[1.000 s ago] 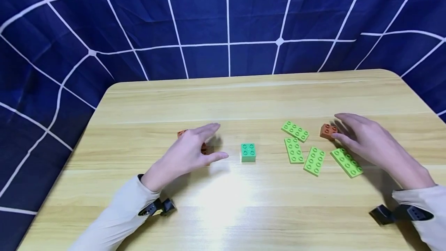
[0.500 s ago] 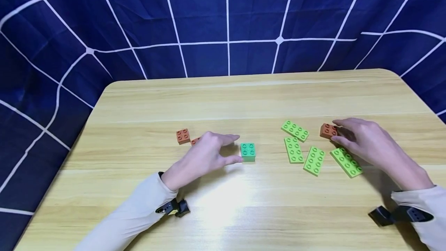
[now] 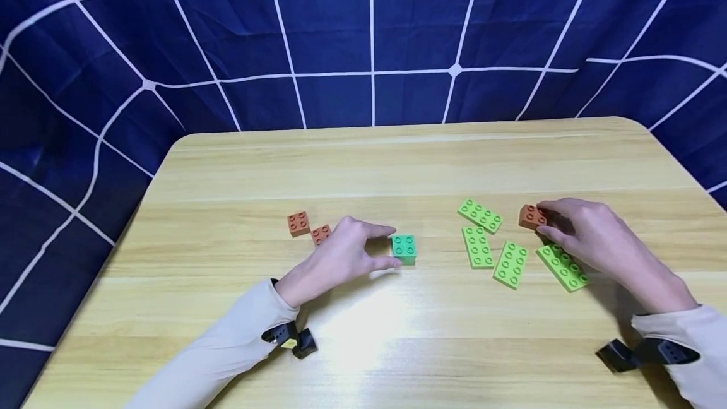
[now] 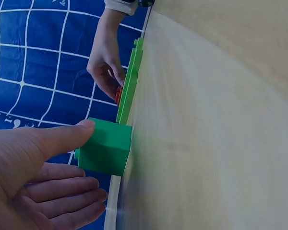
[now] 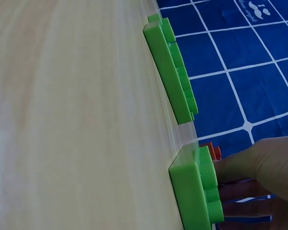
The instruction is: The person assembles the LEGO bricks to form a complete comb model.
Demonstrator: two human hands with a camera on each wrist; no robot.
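In the head view a green two-by-two toy building brick (image 3: 404, 249) sits mid-table with its studs up. My left hand (image 3: 346, 254) pinches it from the left, thumb at the near side and index finger at the far side. The left wrist view shows the thumb across one edge of this brick (image 4: 105, 148), the other fingers stretched out. On the right, my right hand (image 3: 596, 235) pinches a reddish-brown two-by-two brick (image 3: 530, 216) between thumb and fingers. Its right part is hidden by them, and in the right wrist view a lime brick (image 5: 189, 191) covers most of it.
Several flat lime-green two-by-four bricks lie between the hands, one (image 3: 477, 247) nearest the green brick and another (image 3: 562, 267) just below my right hand. Two reddish-brown bricks lie left, one (image 3: 298, 223) fully visible, the other (image 3: 320, 233) partly behind my left hand. Blue gridded cloth (image 3: 329, 30) hangs behind.
My left hand has moved right, from over the reddish-brown bricks to the green brick, and its fingers have closed in on it. My right hand's fingers have drawn closer together around its reddish-brown brick.
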